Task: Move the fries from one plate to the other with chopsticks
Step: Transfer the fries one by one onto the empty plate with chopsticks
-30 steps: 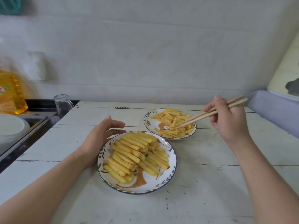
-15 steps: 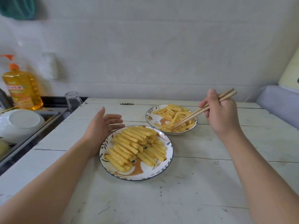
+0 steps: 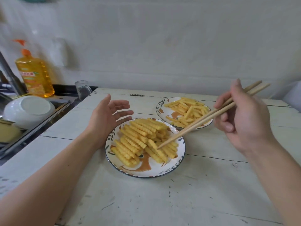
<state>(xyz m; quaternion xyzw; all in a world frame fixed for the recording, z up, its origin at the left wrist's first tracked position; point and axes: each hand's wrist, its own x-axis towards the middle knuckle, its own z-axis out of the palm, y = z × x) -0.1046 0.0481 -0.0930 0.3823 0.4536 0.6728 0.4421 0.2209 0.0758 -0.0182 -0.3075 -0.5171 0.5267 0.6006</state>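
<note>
Two patterned plates sit on the white wooden table. The near plate (image 3: 171,168) holds a pile of crinkle-cut fries (image 3: 141,139). The far plate (image 3: 160,108) holds thinner fries (image 3: 187,111). My right hand (image 3: 244,121) grips a pair of wooden chopsticks (image 3: 210,115), whose tips touch a fry on the near plate's right side. My left hand (image 3: 107,118) rests beside the near plate's left rim, fingers relaxed, holding nothing.
A sink at the left holds an upturned white bowl (image 3: 27,110). An orange detergent bottle (image 3: 35,75) and a clear glass (image 3: 83,89) stand behind it. The table's (image 3: 211,193) left edge borders the sink. A grey cushion (image 3: 293,97) lies at the far right.
My right hand has swung the chopstick tips from the far plate over to the near plate's fries. The view has shifted left, showing more of the sink.
</note>
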